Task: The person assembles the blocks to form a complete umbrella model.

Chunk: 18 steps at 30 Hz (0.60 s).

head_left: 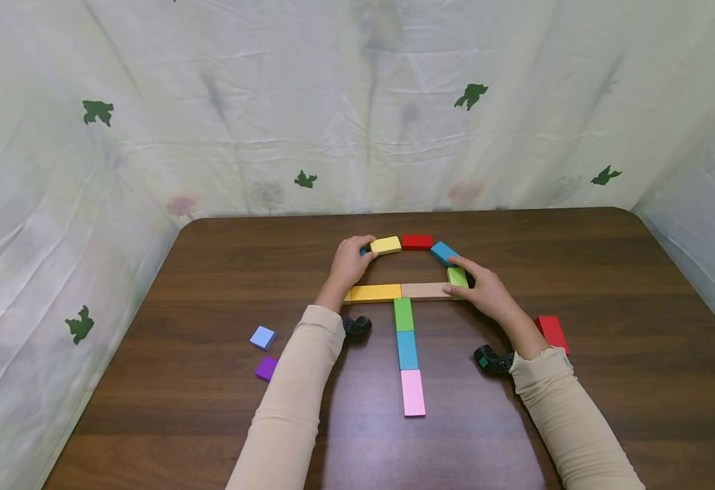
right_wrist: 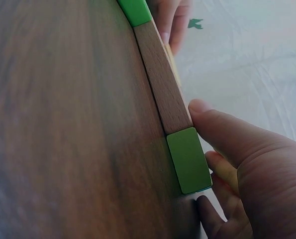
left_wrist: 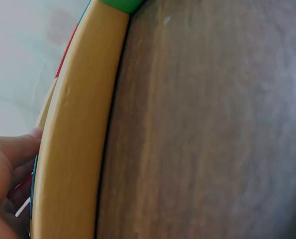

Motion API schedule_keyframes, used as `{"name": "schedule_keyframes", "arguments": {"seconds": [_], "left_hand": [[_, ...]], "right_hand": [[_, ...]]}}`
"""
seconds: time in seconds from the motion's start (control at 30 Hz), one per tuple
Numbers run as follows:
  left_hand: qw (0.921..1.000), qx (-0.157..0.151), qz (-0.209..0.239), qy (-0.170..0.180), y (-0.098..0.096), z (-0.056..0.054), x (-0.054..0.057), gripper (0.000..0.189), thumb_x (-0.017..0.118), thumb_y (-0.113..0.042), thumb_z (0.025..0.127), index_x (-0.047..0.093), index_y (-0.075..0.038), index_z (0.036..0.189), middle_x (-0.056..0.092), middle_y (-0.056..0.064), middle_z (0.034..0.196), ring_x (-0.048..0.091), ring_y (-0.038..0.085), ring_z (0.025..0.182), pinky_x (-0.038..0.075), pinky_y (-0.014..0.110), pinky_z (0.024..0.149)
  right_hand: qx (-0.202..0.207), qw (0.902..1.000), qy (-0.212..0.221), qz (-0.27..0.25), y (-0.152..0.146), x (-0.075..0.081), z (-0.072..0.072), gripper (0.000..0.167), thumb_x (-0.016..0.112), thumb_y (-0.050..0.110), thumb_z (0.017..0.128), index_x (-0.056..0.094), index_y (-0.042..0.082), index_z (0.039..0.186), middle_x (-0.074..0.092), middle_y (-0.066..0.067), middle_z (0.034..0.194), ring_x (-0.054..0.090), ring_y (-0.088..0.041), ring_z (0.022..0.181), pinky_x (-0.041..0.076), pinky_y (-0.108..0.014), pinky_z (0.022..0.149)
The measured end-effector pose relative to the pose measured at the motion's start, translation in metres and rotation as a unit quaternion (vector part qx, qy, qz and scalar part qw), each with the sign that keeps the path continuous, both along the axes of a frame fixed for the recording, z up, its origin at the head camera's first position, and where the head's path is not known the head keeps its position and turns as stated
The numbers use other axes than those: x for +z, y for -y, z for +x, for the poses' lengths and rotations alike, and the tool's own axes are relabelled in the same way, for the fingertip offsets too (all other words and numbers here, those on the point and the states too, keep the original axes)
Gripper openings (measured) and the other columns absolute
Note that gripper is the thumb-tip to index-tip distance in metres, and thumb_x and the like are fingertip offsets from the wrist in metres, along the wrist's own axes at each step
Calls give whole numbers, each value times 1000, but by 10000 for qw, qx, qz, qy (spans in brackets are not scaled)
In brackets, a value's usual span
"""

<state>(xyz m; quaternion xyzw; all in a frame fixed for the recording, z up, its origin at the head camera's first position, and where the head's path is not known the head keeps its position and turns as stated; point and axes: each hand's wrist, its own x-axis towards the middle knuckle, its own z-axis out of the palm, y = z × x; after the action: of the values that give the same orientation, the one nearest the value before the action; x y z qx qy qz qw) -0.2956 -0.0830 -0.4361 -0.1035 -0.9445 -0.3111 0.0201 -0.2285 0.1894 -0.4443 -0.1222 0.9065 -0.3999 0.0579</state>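
Arch of blocks, far middle of the surface. Your left hand is at its left, grasping the yellow block by the left end, thumb and fingertip; a blue sliver shows under it. Head view hides what lies behind those fingers; left wrist view gives a red edge and a pale edge there, cannot tell of what. Your right hand grasps the lime block at the arch's right end, thumb at its joint with the tan block. Right wrist view adds the lime near face whole, fingers along its right side; the head view mostly covers both.

Red block right of yellow; blue block, angled, between red and lime. Gold block meets tan end to end. From that joint, coming near: green block, cyan block, pink block. Head view alone has the loose pieces: pale block and purple block at left, second red block at right.
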Motion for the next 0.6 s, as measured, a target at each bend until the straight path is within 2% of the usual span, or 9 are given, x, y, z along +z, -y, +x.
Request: {"name": "schedule_keyframes", "arguments": {"seconds": [0.37, 0.6], "left_hand": [[9995, 192, -159, 171, -3, 2, 2, 41, 61, -19, 86, 54, -11, 126, 53, 6, 124, 44, 26, 115, 34, 36, 95], [9993, 337, -126, 138, -4, 2, 0, 41, 62, -21, 86, 55, -13, 125, 54, 6, 123, 46, 26, 112, 35, 38, 93]], "right_hand": [[-7, 10000, -22, -7, 0, 1, 0, 66, 64, 38, 81, 38, 14, 137, 36, -12, 138, 27, -33, 127, 24, -52, 99], [18, 10000, -36, -38, -1, -1, 0, 66, 64, 38, 81, 38, 14, 137, 36, -11, 138, 27, -32, 127, 23, -52, 99]]}}
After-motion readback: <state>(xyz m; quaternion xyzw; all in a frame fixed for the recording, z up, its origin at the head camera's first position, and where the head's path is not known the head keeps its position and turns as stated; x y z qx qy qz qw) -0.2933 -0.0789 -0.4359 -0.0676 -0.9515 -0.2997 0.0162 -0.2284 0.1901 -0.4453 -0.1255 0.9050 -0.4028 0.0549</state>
